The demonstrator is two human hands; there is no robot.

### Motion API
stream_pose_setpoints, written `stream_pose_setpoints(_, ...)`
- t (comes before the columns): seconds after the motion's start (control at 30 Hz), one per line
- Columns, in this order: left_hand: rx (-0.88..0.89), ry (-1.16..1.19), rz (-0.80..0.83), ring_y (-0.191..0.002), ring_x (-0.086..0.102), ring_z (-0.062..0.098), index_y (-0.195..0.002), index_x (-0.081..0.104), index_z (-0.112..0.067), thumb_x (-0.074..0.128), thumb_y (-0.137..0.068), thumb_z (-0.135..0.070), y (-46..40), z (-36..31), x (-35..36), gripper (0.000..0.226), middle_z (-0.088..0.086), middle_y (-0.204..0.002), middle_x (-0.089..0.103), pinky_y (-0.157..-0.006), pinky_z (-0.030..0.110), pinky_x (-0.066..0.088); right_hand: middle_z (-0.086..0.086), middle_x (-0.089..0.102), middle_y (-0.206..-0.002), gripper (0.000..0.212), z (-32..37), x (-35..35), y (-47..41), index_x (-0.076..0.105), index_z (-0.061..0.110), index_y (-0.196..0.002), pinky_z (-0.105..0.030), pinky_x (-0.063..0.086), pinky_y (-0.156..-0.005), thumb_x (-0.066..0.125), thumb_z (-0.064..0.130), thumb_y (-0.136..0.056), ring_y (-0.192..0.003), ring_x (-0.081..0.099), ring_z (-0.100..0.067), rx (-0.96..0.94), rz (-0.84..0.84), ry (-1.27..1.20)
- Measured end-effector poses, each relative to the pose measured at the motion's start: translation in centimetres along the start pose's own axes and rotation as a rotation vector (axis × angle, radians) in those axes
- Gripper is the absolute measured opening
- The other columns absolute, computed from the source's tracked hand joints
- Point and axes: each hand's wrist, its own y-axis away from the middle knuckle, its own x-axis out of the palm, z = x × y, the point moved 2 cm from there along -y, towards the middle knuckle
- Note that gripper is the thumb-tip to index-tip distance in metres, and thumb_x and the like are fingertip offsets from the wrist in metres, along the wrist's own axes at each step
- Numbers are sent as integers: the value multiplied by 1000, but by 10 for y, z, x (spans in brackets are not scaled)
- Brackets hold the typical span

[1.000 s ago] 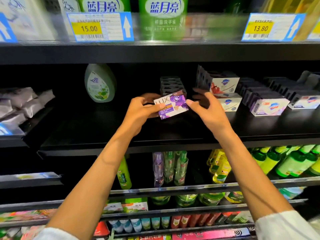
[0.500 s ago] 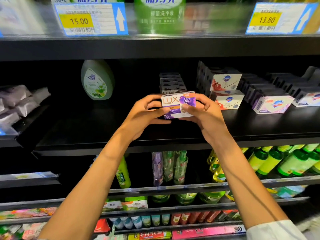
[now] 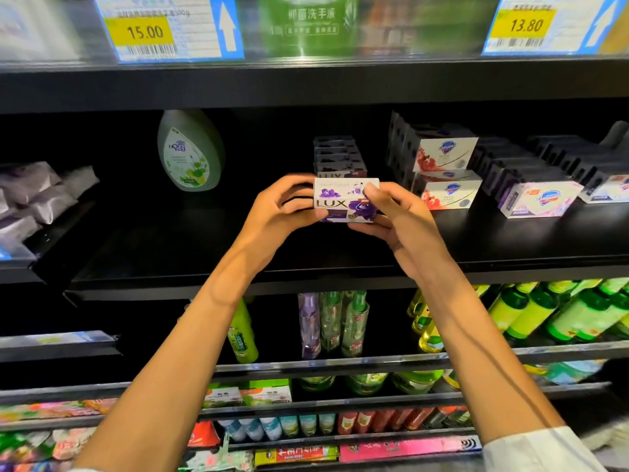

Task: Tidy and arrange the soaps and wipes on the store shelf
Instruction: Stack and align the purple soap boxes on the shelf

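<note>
A white and purple LUX soap box (image 3: 340, 199) is held level above the black middle shelf (image 3: 204, 253), its printed front facing me. My left hand (image 3: 282, 209) grips its left end and my right hand (image 3: 394, 216) grips its right end. Directly behind it a row of more LUX boxes (image 3: 338, 155) runs back into the shelf. To the right stand two stacked red-and-white soap boxes (image 3: 446, 172) and a pink-flowered soap box (image 3: 541, 199). Pale wipe packs (image 3: 30, 195) lie on the left shelf section.
A green drop-shaped soap bottle (image 3: 189, 151) stands at the back left of the middle shelf. Price tags (image 3: 170, 27) line the shelf edge above. Green bottles (image 3: 561, 311) and spray bottles (image 3: 333, 321) fill the shelf below.
The LUX box was tilted in my left hand, with my right hand reaching in. Now both hands hold it level and upright, pushed slightly further back toward the LUX row.
</note>
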Motion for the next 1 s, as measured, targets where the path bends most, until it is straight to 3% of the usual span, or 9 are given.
stream_pose_setpoints(0.13, -82, 126, 85, -128, 63, 28, -136, 60, -13, 77, -91, -18, 1, 1, 3, 48, 8, -135, 67, -104, 50, 54, -12, 76, -117, 29, -1, -2, 1, 67, 5, -124, -48, 58, -99, 69, 17, -98, -114, 72, -27, -23, 10, -46)
stream_pose_setpoints(0.27, -145, 130, 143, -126, 62, 37, -140, 59, -11, 66, -100, -32, 0, 1, 5, 46, 17, -138, 63, -103, 51, 55, -13, 74, -120, 31, -3, -4, 1, 65, 2, -126, -50, 55, -104, 70, 8, -96, -118, 70, -28, -46, 39, -68)
stream_pose_setpoints(0.5, -106, 206, 87, -126, 65, 33, -137, 59, -1, 69, -96, -6, -4, 2, -3, 42, 18, -133, 68, -106, 45, 54, -15, 72, -124, 37, -4, -4, -1, 66, 5, -127, -46, 55, -105, 72, -1, -92, -120, 69, -30, -38, 107, -49)
stream_pose_setpoints(0.6, -85, 206, 84, -128, 63, 32, -138, 58, -2, 69, -94, -1, -4, 1, -4, 45, 17, -134, 68, -103, 42, 55, -14, 73, -125, 33, -3, -2, -2, 63, 7, -130, -47, 56, -103, 68, 10, -98, -119, 69, -31, -9, 84, -95)
stream_pose_setpoints(0.73, -57, 154, 91, -130, 63, 28, -139, 59, -6, 72, -91, 1, -3, 1, -3, 51, 15, -136, 66, -106, 49, 53, -15, 73, -124, 36, -2, -1, -2, 60, 6, -132, -50, 60, -95, 64, 25, -103, -117, 71, -34, 28, 66, -119)
stream_pose_setpoints(0.87, -56, 115, 113, -129, 62, 30, -140, 58, -8, 73, -89, 7, -1, 1, -2, 55, 14, -140, 62, -106, 52, 53, -16, 76, -116, 38, -2, -2, -4, 59, 5, -134, -45, 65, -80, 69, 15, -98, -109, 74, -36, 51, 41, -135)
stream_pose_setpoints(1.0, -58, 114, 151, -132, 60, 34, -143, 54, -6, 69, -90, 11, 0, 1, -1, 58, 16, -144, 57, -107, 55, 51, -15, 76, -118, 35, -2, -4, -2, 63, 4, -131, -43, 66, -78, 69, 7, -96, -108, 74, -36, 43, 52, -115)
